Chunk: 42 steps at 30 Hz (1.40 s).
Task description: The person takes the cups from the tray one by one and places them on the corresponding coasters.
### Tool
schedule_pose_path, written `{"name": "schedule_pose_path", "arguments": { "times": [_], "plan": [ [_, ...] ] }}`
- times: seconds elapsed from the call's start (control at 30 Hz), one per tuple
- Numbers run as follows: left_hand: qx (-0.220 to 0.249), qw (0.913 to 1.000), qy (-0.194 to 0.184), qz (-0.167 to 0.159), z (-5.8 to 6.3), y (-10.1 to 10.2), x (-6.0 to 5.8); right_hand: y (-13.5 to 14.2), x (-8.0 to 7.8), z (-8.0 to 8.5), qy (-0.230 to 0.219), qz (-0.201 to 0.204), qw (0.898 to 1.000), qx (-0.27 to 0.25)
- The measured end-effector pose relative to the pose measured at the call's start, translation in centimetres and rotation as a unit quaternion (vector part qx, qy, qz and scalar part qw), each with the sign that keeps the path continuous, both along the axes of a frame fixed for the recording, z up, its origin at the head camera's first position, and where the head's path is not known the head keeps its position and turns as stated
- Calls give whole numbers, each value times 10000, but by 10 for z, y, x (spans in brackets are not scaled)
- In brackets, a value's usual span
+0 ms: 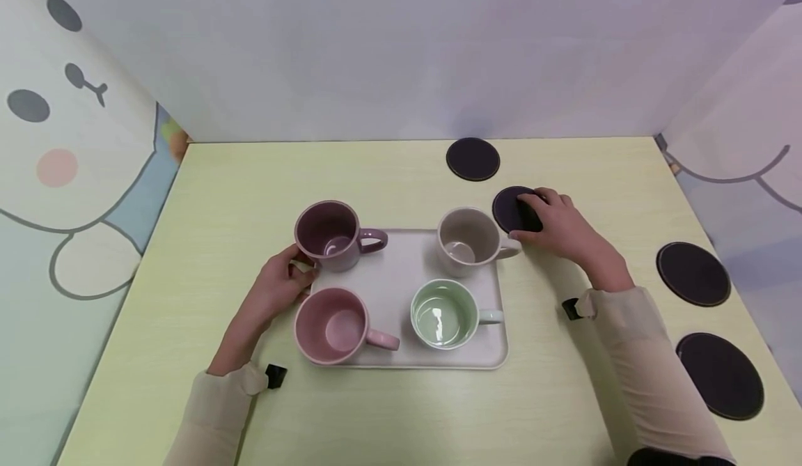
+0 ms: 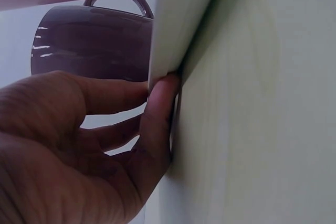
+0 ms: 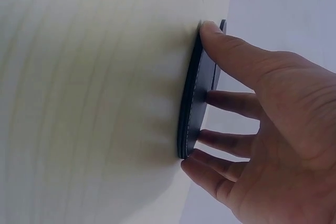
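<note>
A white tray (image 1: pixel 401 264) carries several mugs. The dark purple mug (image 1: pixel 338 257) stands at its back left and the pink mug (image 1: pixel 319 327) at its front left. The beige mug (image 1: pixel 460 264) is at the back right, with the pale green mug (image 1: pixel 445 313) in front of it. My left hand (image 1: pixel 282 285) grips the tray's left edge, thumb and fingers on either side of the rim in the left wrist view. Beyond the tray's back right corner, my right hand (image 1: pixel 560 226) holds a round black coaster (image 1: pixel 506 208) by its edges, thumb opposite the fingertips (image 3: pixel 202 135).
Another black coaster (image 1: pixel 473 159) lies by the back wall (image 1: pixel 401 55). Two more, a farther coaster (image 1: pixel 693 274) and a nearer coaster (image 1: pixel 720 375), lie along the table's right side. Cartoon-printed panels border the pale wooden table (image 1: pixel 401 417) at left and right.
</note>
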<state>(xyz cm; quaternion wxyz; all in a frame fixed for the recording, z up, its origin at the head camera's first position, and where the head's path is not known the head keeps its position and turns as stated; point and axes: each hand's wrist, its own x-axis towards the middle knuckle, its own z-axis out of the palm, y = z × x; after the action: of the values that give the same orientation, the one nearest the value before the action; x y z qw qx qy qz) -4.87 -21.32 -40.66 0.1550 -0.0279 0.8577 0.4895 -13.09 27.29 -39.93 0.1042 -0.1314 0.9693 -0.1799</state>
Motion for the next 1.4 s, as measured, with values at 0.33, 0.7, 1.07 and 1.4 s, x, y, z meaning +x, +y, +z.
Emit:
{"name": "schedule_pose_path", "arguments": {
  "times": [0.33, 0.7, 1.07, 1.4],
  "plan": [
    [62, 9999, -94, 46, 1, 1, 2, -3, -10, 2, -175, 6, 9998, 28],
    [67, 9999, -128, 63, 2, 2, 3, -6, -20, 0, -107, 12, 9999, -16],
    [39, 10000, -54, 64, 2, 1, 2, -10, -27, -1, -91, -7, 10000, 15],
    [-31, 9999, -83, 49, 1, 1, 1, -13, -30, -5, -15, -12, 10000, 84]
  ]
}}
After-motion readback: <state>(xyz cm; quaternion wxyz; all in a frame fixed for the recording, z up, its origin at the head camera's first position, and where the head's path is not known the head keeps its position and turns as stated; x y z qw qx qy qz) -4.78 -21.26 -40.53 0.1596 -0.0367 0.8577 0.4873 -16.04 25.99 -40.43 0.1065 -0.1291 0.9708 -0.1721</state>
